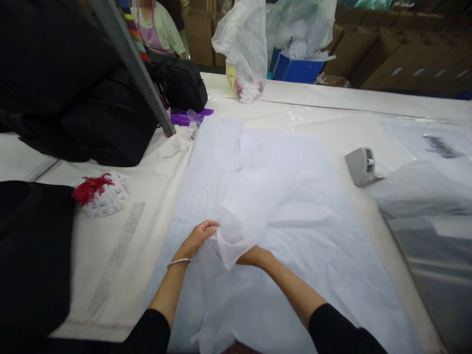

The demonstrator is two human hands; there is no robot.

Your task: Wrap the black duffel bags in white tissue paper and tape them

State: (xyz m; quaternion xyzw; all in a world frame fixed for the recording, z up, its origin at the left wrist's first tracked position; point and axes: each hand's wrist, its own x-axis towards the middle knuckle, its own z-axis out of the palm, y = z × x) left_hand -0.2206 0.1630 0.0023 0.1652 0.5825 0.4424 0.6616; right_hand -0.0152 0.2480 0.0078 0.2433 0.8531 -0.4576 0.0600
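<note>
Left hand: the left hand [201,234], a bangle at its wrist, pinches the edge of the thin sheet [236,243] between thumb and fingers
Right hand: the right hand [254,256] reaches under or into a fold of that sheet; its fingers are covered, so I cannot tell whether they grip
Thin sheet: white, see-through, lifted in a fold between the hands, over the near middle of the pale layer [313,246]
Pale layer: spread flat and creased across the worktop [151,179]
Left side: tags [106,202] with red strings [93,188], between a near black bag [35,246] and a far black pile [106,118] beside a pole [138,69]
Right side: a grey device [359,167], just beside clear plastic [424,241]
Far edge: a plastic bag [245,44] left of a blue box [295,68]
Beyond: a person [164,29] at far left, cartons [401,56] at far right
</note>
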